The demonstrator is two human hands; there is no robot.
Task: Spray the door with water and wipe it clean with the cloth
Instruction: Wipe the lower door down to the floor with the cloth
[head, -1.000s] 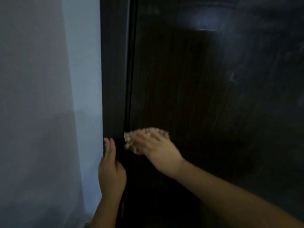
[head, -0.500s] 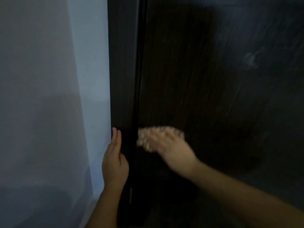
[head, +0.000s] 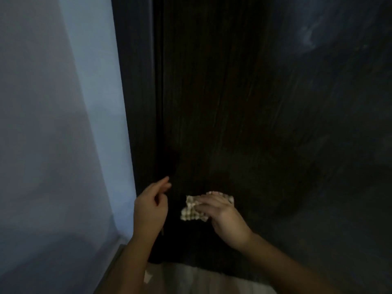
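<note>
Dark wood door (head: 233,102) is half wiped, I think: right hand (head: 222,217) presses the cloth (head: 191,211) low near its left edge; left hand (head: 151,205) loose, holding nothing; upper smears remain.

— What is the right hand (head: 222,215) doing?
— It is pressing the cloth (head: 192,211) with flat fingers, low on the door (head: 233,102), the forearm reaching in from the lower right.
— And the left hand (head: 151,205)?
— It is hovering left of the cloth, near the door's edge, fingers loosely curled, holding nothing.
</note>
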